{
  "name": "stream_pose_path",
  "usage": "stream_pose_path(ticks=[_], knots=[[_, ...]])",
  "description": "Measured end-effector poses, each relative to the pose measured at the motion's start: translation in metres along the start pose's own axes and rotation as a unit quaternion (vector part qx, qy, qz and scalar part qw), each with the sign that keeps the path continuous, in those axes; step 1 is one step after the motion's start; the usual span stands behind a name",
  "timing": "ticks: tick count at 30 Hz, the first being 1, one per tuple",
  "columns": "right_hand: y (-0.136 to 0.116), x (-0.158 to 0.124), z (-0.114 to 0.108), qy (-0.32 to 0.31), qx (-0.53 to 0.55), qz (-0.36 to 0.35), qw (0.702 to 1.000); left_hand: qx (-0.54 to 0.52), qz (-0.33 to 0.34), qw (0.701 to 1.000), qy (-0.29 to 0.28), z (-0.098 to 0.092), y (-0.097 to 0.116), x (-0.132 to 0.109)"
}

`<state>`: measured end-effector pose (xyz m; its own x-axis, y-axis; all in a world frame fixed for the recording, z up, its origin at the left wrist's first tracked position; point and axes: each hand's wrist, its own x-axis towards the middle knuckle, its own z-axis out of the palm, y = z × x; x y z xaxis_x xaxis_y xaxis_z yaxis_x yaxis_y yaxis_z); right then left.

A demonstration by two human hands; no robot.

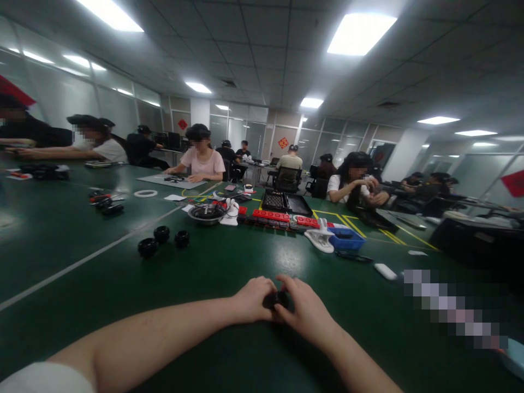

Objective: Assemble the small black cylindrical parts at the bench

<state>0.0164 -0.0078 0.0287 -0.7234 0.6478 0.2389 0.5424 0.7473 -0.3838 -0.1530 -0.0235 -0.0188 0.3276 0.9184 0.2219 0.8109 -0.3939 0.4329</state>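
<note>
Low in the middle of the view, a small black round part sits between my two hands, close to the green tabletop. My left hand is closed around its left side, fingers curled. From the right, my right hand grips it with the thumb in front and the fingers bent over the far side. The hands partly cover the part, so its exact kind cannot be made out. To the left on the table stand three black wheel-like pieces, similar in colour and size to it.
Across the table lie a round metal dish, a red strip of parts, white stands, a blue bin and a black open case. A white block lies right. Several people sit around the room.
</note>
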Motion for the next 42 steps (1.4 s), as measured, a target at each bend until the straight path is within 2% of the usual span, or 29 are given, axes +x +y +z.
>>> stream_pose_path(ticks=[4, 8, 14, 19, 23, 29, 33, 36, 39, 42], knots=[[-0.002, -0.002, -0.004, -0.024, 0.069, -0.012, 0.997, -0.014, 0.01, 1.0, -0.009, -0.002, 0.001, -0.001], [-0.003, -0.002, -0.002, 0.0, 0.085, 0.005, 0.996, -0.014, 0.017, 1.0, -0.002, -0.003, 0.001, -0.002], [-0.004, 0.0, 0.004, 0.034, -0.005, 0.056, 0.998, 0.011, 0.031, 0.999, 0.002, -0.002, 0.001, -0.001], [-0.006, 0.002, 0.004, 0.007, -0.069, 0.034, 0.997, 0.003, 0.011, 1.0, -0.002, -0.001, 0.0, -0.001], [-0.006, 0.0, -0.002, -0.016, -0.036, -0.003, 0.999, -0.01, 0.007, 1.0, -0.003, 0.0, -0.001, -0.001], [-0.004, -0.003, -0.018, -0.025, 0.063, -0.019, 0.998, -0.021, 0.001, 1.0, -0.016, -0.005, 0.002, -0.002], [0.006, 0.001, -0.018, 0.032, 0.137, -0.008, 0.99, -0.032, 0.009, 0.999, -0.013, -0.008, 0.004, -0.003], [0.021, 0.008, -0.009, 0.1, 0.169, 0.013, 0.98, -0.055, 0.012, 0.998, 0.016, -0.009, 0.005, -0.005], [0.042, 0.016, 0.007, 0.166, 0.207, 0.078, 0.961, -0.081, 0.029, 0.996, 0.023, -0.01, 0.006, -0.006], [0.061, 0.022, 0.022, 0.195, 0.241, 0.134, 0.941, -0.076, 0.043, 0.996, 0.006, -0.011, 0.007, -0.007]])
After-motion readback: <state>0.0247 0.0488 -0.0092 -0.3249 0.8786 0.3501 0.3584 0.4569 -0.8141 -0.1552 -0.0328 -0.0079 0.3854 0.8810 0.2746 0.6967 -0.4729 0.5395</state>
